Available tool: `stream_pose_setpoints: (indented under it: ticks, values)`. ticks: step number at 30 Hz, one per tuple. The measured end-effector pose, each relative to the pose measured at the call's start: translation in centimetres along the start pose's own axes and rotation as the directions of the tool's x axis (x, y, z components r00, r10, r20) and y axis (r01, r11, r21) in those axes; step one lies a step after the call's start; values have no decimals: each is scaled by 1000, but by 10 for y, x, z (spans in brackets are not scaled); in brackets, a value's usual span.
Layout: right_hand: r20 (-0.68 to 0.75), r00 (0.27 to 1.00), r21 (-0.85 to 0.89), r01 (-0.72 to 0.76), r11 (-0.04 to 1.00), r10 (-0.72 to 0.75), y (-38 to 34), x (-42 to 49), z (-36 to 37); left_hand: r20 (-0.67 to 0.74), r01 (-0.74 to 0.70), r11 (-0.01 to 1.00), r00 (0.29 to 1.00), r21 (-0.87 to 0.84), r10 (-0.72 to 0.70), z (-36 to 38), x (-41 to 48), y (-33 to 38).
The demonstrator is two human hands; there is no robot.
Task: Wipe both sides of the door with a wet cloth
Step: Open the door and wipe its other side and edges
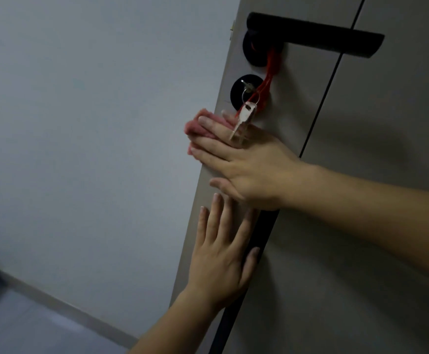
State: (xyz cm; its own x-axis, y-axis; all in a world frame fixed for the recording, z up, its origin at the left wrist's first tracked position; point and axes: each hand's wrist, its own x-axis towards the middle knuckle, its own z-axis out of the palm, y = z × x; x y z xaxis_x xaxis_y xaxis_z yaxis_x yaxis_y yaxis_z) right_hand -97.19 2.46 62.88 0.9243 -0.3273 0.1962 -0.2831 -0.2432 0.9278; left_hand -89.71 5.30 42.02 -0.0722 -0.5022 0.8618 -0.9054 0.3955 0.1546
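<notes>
Bare left hand (221, 267) and right hand (249, 164)
Fingers (217, 221) slim, with short rounded nails; both forearms (361, 200) uncovered up to the frame's edge.

Lever handle (318, 34), dangling keys (246, 116) obstruct above; door (361, 251) open lower right.

The right hand (246, 159) is held flat against the door (361, 251) near its edge, fingers straight; the left hand (221, 264) is laid flat lower down.

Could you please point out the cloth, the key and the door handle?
cloth (193, 125), head view, the pink edge at its upper left.
key (245, 116), head view, its flat silver head.
door handle (323, 37), head view, middle of the black lever.
</notes>
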Motion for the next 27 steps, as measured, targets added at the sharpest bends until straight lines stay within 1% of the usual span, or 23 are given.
stream_pose_setpoints:
  ticks: [4, 7, 10, 12, 14, 15, 18, 20, 21, 22, 24, 25, 26, 27]
  values:
    - [-22, 998, 35, -61, 997, 62, 7, -64, 9, -4, -10, 1000, 1000, -5, 10, 0, -1, -1]
    - [-95, 986, 42, -130, 991, 134, 7, -111, 15, -9, -7, 1000, 1000, -5, 7, 1, 0, 0]
    - [-127, 978, 17, -165, 986, 165, 8, -126, 19, 1, -3, 1000, 1000, -9, 3, -2, -2, 2]
    - [-146, 952, 18, -271, 963, 270, 9, -122, 16, 3, 2, 1000, 1000, -17, -2, -5, 0, 4]
    - [-128, 918, 23, -377, 926, 377, 0, -124, 17, 3, -4, 1000, 1000, -9, 4, -7, 5, 9]
    - [-113, 919, 21, -377, 926, 377, -8, -134, 20, 7, -18, 1000, 1000, -3, 18, -7, 8, 12]
    - [-89, 954, 16, -286, 958, 287, -25, -185, 30, 17, -45, 999, 999, 13, 44, -5, 20, 19]
    - [-81, 950, 21, -301, 953, 302, -12, -209, 27, 17, -30, 999, 999, 21, 29, -3, 23, 23]
    - [-92, 934, 17, -346, 938, 346, 1, -213, 23, 16, -22, 999, 1000, 27, 21, -2, 24, 26]
    - [-101, 903, 20, -419, 908, 418, 17, -212, 19, 12, -18, 999, 1000, 32, 17, -2, 25, 28]
    - [-97, 813, 52, -571, 819, 573, 46, -200, 9, 9, -25, 999, 1000, 34, 25, -2, 30, 34]
    - [-94, 772, 69, -625, 778, 628, 51, -192, 5, 9, -40, 999, 999, 36, 40, -3, 33, 37]
    - [-93, 751, 77, -649, 757, 654, 48, -188, 4, 11, -58, 998, 998, 36, 58, -4, 36, 41]
    - [-86, 757, 78, -643, 762, 648, 38, -189, 6, 16, -72, 997, 997, 36, 71, -4, 38, 44]
